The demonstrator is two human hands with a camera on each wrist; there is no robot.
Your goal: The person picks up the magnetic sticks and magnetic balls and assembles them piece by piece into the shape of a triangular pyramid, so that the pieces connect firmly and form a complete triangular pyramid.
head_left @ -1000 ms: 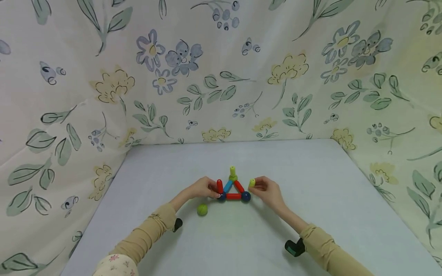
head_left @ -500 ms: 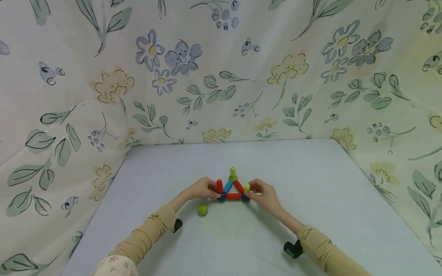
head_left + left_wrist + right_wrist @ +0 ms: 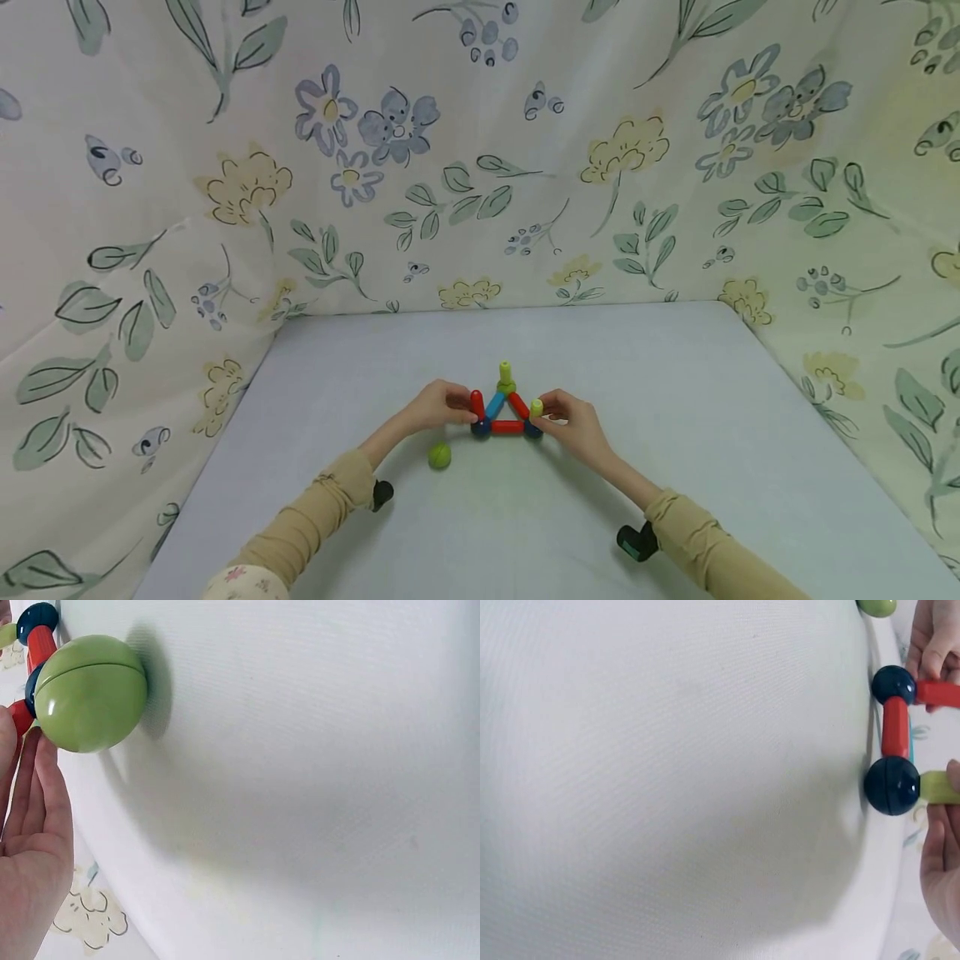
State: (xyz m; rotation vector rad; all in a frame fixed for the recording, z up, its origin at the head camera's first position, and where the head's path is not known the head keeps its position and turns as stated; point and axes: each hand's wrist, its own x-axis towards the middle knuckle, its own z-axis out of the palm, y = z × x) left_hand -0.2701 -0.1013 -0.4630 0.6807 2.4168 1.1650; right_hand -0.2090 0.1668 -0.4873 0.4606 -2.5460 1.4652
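Observation:
A triangle of magnetic rods and balls lies on the white table, with a blue rod [image 3: 495, 406], a red side rod [image 3: 519, 406] and a red front rod [image 3: 507, 427]. Dark blue balls form its left [image 3: 481, 428] and right [image 3: 892, 785] front corners. My left hand [image 3: 444, 405] pinches an upright red rod [image 3: 477, 403] standing on the left ball. With thumb and fingers, my right hand [image 3: 573, 421] grips an upright yellow-green rod [image 3: 937, 787], its lower end against the right ball. Another yellow-green rod [image 3: 506, 372] stands on the green ball [image 3: 507, 387] at the back corner.
A loose green ball [image 3: 91, 694] sits on the table [image 3: 480, 533] just in front of the left hand. Floral cloth [image 3: 480, 167] hangs behind the table and along its sides. Black wrist cameras, such as the right one [image 3: 637, 542], stick out below the sleeves.
My right hand has moved left, bringing the yellow-green rod onto the right dark blue ball. The left hand's fingers have shifted slightly up, from the left ball to the red rod.

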